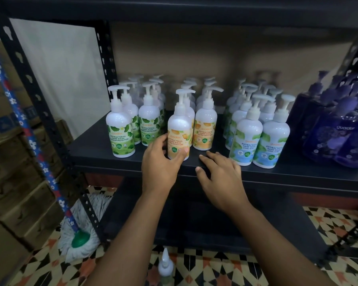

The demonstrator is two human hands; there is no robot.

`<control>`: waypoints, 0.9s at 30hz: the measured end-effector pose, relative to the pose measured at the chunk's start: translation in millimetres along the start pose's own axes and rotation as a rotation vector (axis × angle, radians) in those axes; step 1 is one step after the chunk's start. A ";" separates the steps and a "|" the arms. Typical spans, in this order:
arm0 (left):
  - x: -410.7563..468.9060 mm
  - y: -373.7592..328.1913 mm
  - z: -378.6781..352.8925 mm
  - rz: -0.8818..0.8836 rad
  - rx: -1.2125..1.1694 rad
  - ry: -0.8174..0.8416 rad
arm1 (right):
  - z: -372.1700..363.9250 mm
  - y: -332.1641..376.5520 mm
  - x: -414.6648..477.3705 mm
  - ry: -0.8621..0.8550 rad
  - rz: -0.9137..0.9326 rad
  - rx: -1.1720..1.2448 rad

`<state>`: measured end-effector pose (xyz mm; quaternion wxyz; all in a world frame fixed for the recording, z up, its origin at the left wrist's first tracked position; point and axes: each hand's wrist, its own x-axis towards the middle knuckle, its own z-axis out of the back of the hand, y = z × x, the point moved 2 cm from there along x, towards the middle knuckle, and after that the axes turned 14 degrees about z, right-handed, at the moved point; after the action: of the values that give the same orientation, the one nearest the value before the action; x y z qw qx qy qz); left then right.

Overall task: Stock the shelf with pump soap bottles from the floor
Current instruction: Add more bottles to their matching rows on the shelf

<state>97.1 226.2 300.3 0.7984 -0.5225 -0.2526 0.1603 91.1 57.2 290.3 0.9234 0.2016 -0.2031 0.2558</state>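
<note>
Fingers (161, 142) of the left hand (161, 162) are curling round the white plastic orange-labelled pump bottle (179, 129) at frame centre on the black metal shelf (91, 148); the right hand (219, 174) is lying flat, empty, beside it. Probably smooth, rigid, liquid-heavy: gripping the body, not the pump, is suiting it

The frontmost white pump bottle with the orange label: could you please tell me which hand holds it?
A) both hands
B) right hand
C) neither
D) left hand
D: the left hand curls round the white pump bottle with the orange label, while the right hand rests with straight fingers on the black metal shelf.
</note>
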 end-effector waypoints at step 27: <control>-61.4 79.8 79.4 0.146 0.106 -0.021 | -54.1 51.2 -59.3 0.153 -0.036 0.492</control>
<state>2.0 286.3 238.7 0.8084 -0.4948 -0.2134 0.2366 30.8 100.2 230.4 0.8637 0.4036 -0.0605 0.2958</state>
